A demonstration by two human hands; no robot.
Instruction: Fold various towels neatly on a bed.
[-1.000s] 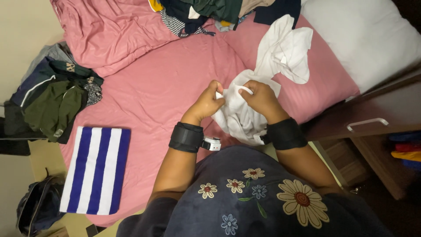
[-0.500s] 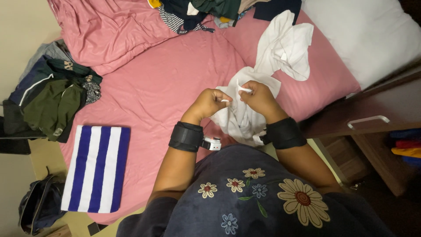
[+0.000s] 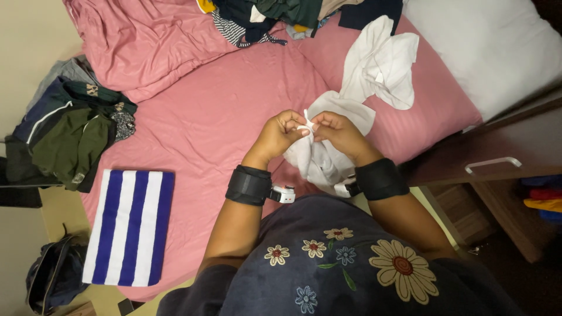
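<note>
Both hands have drawn closer together since the earlier frames, and now meet fingertip to fingertip over the white garment, lifted slightly above the bed.

Nearest the viewer is the person's dark top with embroidered flowers (image 3: pixel 351 263). Just beyond it, each wrist wears a black band (image 3: pixel 250 185). The left hand (image 3: pixel 280 132) and right hand (image 3: pixel 335 129) are closed, each pinching a small fold of the white garment (image 3: pixel 357 111) between thumb and fingers, the two pinches touching. The garment hangs bunched below the hands and spreads away to the far right across the bed, its upper part lying flat and crumpled.

The bed (image 3: pixel 222 117) has a pink sheet. On its near left edge lies a folded cloth (image 3: pixel 129 228) with blue and white stripes. Near left of that, on the floor, sits a dark bag (image 3: pixel 52 275). Farther left, at the bed's edge, is a heap of dark clothes (image 3: pixel 70 134) in green, navy and grey. A rumpled pink blanket (image 3: pixel 140 41) covers the far left of the bed. At the far edge is a pile of mixed clothes (image 3: pixel 275 14). A white pillow (image 3: pixel 492 47) lies at the far right. To the right of the bed stands a brown wooden drawer (image 3: pixel 492 158) with a metal handle.
</note>
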